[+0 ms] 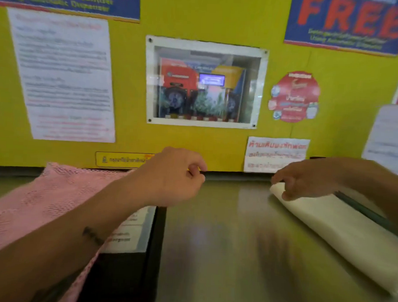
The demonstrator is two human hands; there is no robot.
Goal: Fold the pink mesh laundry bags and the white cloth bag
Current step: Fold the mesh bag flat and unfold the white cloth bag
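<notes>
Head view shows the white bag (pixel 340 234) lying folded into a long strip on the right side of the steel top (pixel 223 243), running from the far edge toward the near right. At its far end the right hand (pixel 306 180) rests with fingers curled down, fingertips touching the cloth. A pink mesh bag (pixel 47 196) lies spread at the left, partly under the left forearm. Over the middle, the left hand (pixel 172 174) hovers loosely closed, holding nothing. Behind stands a yellow wall (pixel 132 79) with blurred notices.
</notes>
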